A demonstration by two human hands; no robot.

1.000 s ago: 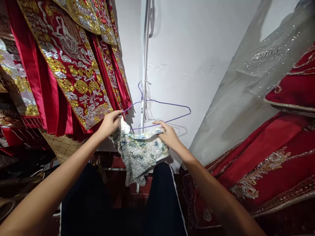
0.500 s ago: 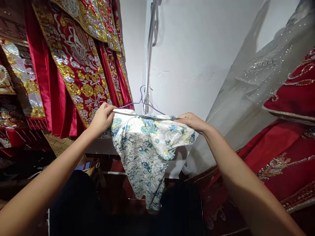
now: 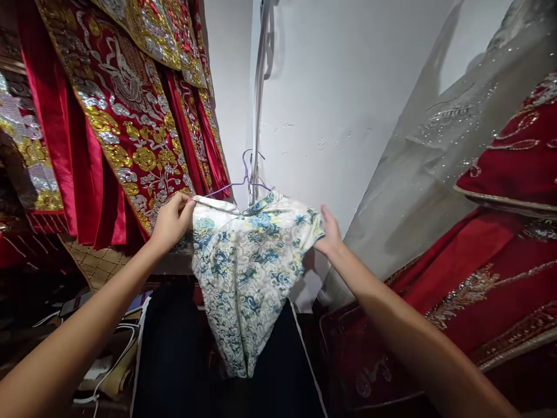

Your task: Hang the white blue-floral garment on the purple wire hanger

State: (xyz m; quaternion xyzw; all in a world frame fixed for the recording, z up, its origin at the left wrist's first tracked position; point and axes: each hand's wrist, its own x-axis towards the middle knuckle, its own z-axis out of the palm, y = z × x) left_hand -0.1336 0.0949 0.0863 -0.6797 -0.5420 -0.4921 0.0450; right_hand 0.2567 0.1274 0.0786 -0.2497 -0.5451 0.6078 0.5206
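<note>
A small white garment with blue and yellow flowers (image 3: 246,267) hangs on a purple wire hanger (image 3: 248,177) in front of a white wall. My left hand (image 3: 172,220) pinches the garment's left shoulder, fingers closed on the cloth. At the right sleeve edge, my right hand (image 3: 329,235) touches the fabric with fingers held together and partly tucked behind it. The hanger's hook shows above the collar, close to a thin metal pole (image 3: 259,98).
Red robes with gold and silver embroidery (image 3: 122,116) hang at the left. A grey sequined veil (image 3: 439,168) and a red embroidered dress (image 3: 500,267) fill the right. My dark trousers (image 3: 183,360) are below. Cables and a phone (image 3: 78,305) lie at lower left.
The garment has been pulled up over the bare hanger and now covers it. My right hand moved from the top edge to the right sleeve; the left hand kept the left shoulder.
</note>
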